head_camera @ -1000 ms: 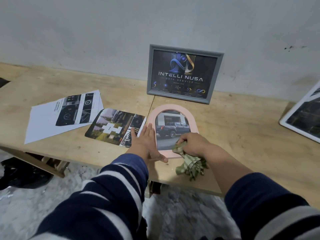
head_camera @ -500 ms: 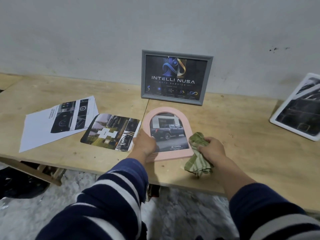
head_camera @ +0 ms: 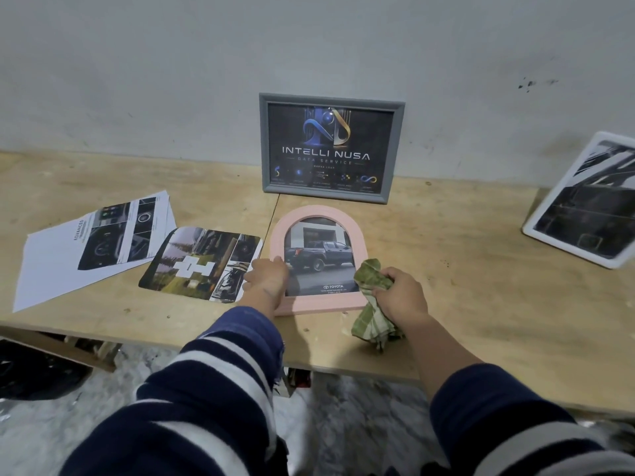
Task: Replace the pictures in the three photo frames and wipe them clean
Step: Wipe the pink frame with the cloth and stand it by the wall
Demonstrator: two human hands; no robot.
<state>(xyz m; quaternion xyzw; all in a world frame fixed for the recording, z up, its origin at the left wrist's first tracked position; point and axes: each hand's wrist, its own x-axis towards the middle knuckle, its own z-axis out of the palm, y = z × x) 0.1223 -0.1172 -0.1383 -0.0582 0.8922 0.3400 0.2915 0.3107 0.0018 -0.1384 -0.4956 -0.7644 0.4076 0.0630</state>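
Now left hand (head_camera: pixel 266 280) grips pink frame (head_camera: pixel 359 247) holding truck photo (head_camera: pixel 318 257); right hand (head_camera: pixel 400 295) clutches cloth (head_camera: pixel 369 324).

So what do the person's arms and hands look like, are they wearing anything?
Both arms wear a dark navy top with wide white stripes. The left sleeve reaches the wrist; the right sleeve is pushed up the forearm. The left hand and right hand are bare: no gloves.

A pink arched frame (head_camera: pixel 318 214) lies flat near the table's (head_camera: pixel 481 286) front edge, showing a dark pickup. The left hand (head_camera: pixel 266 281) grips its left side; the right hand (head_camera: pixel 400 297) clutches a green checked cloth (head_camera: pixel 369 324) at its right lower corner. A grey frame (head_camera: pixel 263 142) leans on the wall at the back edge. Two prints (head_camera: pixel 202 262) (head_camera: pixel 58 266) lie toward the left end, a white frame (head_camera: pixel 536 221) at the right.
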